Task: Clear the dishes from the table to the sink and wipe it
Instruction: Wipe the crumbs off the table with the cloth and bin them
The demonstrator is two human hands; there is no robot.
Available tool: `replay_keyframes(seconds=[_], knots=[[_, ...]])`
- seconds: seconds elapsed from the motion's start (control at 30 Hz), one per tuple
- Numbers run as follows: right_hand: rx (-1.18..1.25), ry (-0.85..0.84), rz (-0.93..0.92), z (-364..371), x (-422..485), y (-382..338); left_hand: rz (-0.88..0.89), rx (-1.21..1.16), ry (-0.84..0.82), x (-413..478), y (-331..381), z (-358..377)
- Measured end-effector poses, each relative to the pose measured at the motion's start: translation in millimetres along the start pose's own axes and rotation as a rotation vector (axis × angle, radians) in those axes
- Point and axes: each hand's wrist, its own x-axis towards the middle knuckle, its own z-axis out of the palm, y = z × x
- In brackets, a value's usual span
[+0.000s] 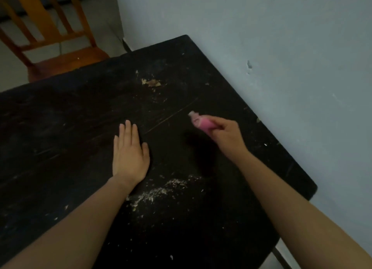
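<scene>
Right grip (225, 136) clenches our pink bottle (201, 124), nozzle toward ten o'clock, to wet the tabletop (60, 128), we judge; left grip (129, 154) rests flat, released.

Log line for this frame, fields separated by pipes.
left hand flat on table | right hand holds pink bottle, nozzle tilted down | crumbs on table

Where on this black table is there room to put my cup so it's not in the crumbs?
The wide stretch of table left of the left hand, toward the chair, looks mostly bare. So does the far corner beyond the pale scraps. It is crowded between the forearms, where crumbs lie, and around the right hand holding the pink bottle.
</scene>
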Motion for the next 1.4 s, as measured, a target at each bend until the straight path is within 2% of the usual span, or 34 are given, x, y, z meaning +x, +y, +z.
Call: replay_keyframes(seconds=[0.17, 0.27, 0.4, 0.57, 0.63, 0.7, 0.73, 0.8, 0.87, 0.93, 1.03, 1.13, 1.27, 1.37, 1.4], knots=[[-0.087, 0.443, 0.199, -89.0, 37.0, 65.9, 0.024, 0.074, 0.045, -2.1, 12.4, 22.0], [-0.088, 0.568, 0.325, -118.4, 38.9, 96.2, 0.023, 0.092, 0.044, -2.6, 12.5, 24.5], [-0.07, 0.496, 0.331, -101.9, 13.0, 104.5, 0.022, 0.111, 0.038, -3.0, 14.4, 25.7], [-0.143, 0.228, 0.249, -52.6, -41.9, 87.9, 0.006, 0.113, -0.001, -2.7, 15.2, 23.9], [-0.049, 0.084, 0.292, -47.3, -56.2, 76.3, 0.015, 0.127, -0.041, -3.4, 14.6, 19.8], [0.075, 0.049, 0.28, -56.2, -55.9, 62.7, 0.026, 0.133, -0.081, -4.0, 13.5, 15.4], [0.137, 0.106, 0.258, -66.7, -49.1, 61.6, 0.028, 0.134, -0.098, -4.2, 13.0, 14.1], [0.172, 0.343, 0.249, -94.2, -26.2, 70.5, 0.024, 0.137, -0.117, -4.0, 12.6, 13.3], [0.069, 0.564, 0.336, -121.8, -9.1, 86.0, 0.019, 0.139, -0.138, -2.0, 12.4, 13.0], [-0.064, 0.64, 0.463, -134.2, -9.1, 102.9, 0.018, 0.138, -0.173, 0.4, 11.4, 11.9], [-0.109, 0.599, 0.482, -114.5, -24.0, 117.0, 0.017, 0.143, -0.219, 2.7, 10.3, 10.3], [-0.168, 0.44, 0.351, -72.5, -54.3, 115.3, 0.007, 0.144, -0.254, 4.7, 11.4, 7.3], [-0.184, 0.273, 0.326, -27.1, -101.2, 91.1, 0.005, 0.121, -0.336, 6.2, 13.6, 1.3], [-0.012, 0.017, 0.309, -15.5, -115.3, 66.1, 0.014, 0.11, -0.389, 6.9, 10.8, -3.6], [0.072, -0.006, 0.319, -19.0, -110.1, 60.4, 0.021, 0.106, -0.406, 5.8, 9.9, -5.6]])
